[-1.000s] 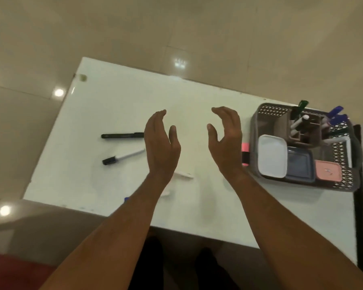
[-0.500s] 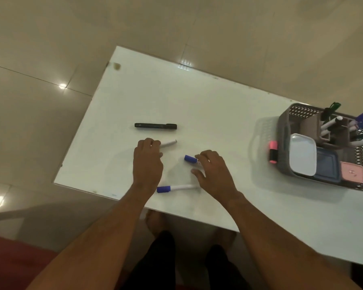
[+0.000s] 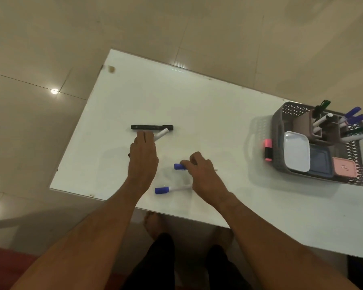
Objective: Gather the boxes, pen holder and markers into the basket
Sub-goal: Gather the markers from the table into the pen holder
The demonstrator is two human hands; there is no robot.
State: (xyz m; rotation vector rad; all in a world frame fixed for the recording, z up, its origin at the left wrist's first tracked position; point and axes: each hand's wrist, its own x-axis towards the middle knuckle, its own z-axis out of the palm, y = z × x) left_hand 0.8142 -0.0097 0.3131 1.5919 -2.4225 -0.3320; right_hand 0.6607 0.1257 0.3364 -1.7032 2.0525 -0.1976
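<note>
Left hand (image 3: pixel 143 158) apparently gripping white marker (image 3: pixel 162 133), right hand (image 3: pixel 201 174) pinching blue-capped marker (image 3: pixel 179 166).

Bare table (image 3: pixel 218 130) between hands and basket (image 3: pixel 278 130); pink marker (image 3: pixel 268 149) flanks its wall.

You had a white table (image 3: pixel 197 105) on a beige tiled floor (image 3: pixel 50 38).
A brown mark (image 3: pixel 112 69) sat at the table's far left corner.
</note>
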